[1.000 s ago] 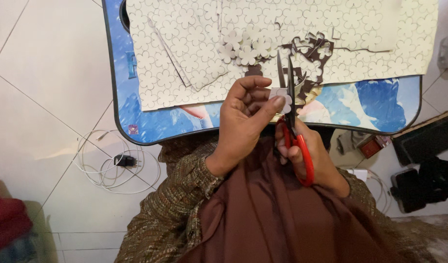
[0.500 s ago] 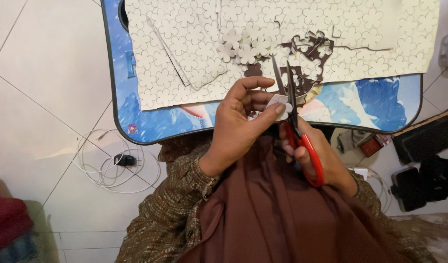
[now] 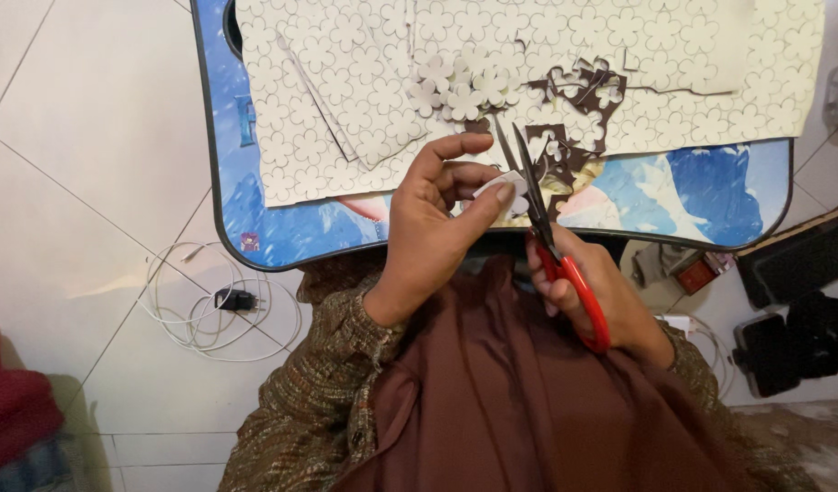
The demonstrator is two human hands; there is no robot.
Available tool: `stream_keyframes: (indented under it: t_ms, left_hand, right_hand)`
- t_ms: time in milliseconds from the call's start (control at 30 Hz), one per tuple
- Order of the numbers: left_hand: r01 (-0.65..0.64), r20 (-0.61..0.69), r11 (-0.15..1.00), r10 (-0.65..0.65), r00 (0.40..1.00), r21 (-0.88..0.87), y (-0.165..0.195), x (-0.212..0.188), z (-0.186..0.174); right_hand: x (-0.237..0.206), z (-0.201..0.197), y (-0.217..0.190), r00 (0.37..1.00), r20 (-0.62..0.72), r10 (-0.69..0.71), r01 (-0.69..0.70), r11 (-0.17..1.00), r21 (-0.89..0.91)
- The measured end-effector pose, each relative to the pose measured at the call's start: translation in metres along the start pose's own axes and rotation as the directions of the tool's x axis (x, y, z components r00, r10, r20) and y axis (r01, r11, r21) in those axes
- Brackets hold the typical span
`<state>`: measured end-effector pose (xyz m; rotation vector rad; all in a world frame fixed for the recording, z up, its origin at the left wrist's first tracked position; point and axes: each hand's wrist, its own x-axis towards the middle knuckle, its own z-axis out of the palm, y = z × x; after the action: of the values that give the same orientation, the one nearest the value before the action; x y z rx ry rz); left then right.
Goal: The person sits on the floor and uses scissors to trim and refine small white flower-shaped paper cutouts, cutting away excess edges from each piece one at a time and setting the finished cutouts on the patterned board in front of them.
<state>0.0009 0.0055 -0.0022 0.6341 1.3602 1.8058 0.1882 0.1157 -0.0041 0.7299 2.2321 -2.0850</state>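
Note:
My left hand [image 3: 437, 223] pinches a small white paper piece [image 3: 503, 187] between thumb and fingers, over the near edge of a blue lap table [image 3: 273, 228]. My right hand [image 3: 597, 292] grips red-handled scissors [image 3: 551, 241], whose blades are parted around the paper piece. On the table lie cream sheets printed with flower outlines [image 3: 346, 100]. A small heap of cut-out paper flowers [image 3: 460, 87] sits on them, beside a cut-away patch with dark gaps [image 3: 578, 114].
A white cable with a black plug [image 3: 223, 305] lies coiled on the tiled floor at left. Black objects [image 3: 797, 301] sit on the floor at right. A red cloth [image 3: 14, 410] shows at the lower left.
The scissors' blades have opened wider around the paper piece. Both hands have stayed over the table's near edge.

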Motion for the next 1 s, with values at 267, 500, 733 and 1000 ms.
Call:
stream_keyframes:
  t_ms: [267, 500, 733, 1000]
  left_hand:
    - [-0.011, 0.003, 1.000, 0.011, 1.000, -0.007, 0.001, 0.002, -0.004]
    - [0.013, -0.028, 0.998, -0.015, 0.999, -0.054, -0.002, 0.004, -0.003]
    - [0.040, -0.027, 0.986, -0.045, 0.999, -0.161, -0.009, 0.001, 0.010]
    - [0.088, 0.083, 0.993, -0.082, 0.993, -0.075, -0.003, -0.003, 0.006]
  right_hand:
    - [0.000, -0.001, 0.002, 1.000, 0.006, 0.004, -0.003, 1.000, -0.030]
    - [-0.002, 0.000, 0.003, 0.999, -0.016, 0.050, -0.049, 0.999, 0.011]
    - [0.000, 0.002, 0.001, 0.999, -0.035, 0.010, -0.011, 1.000, -0.017]
    - [0.002, -0.001, -0.013, 0.998, -0.022, -0.060, 0.056, 0.986, -0.157]
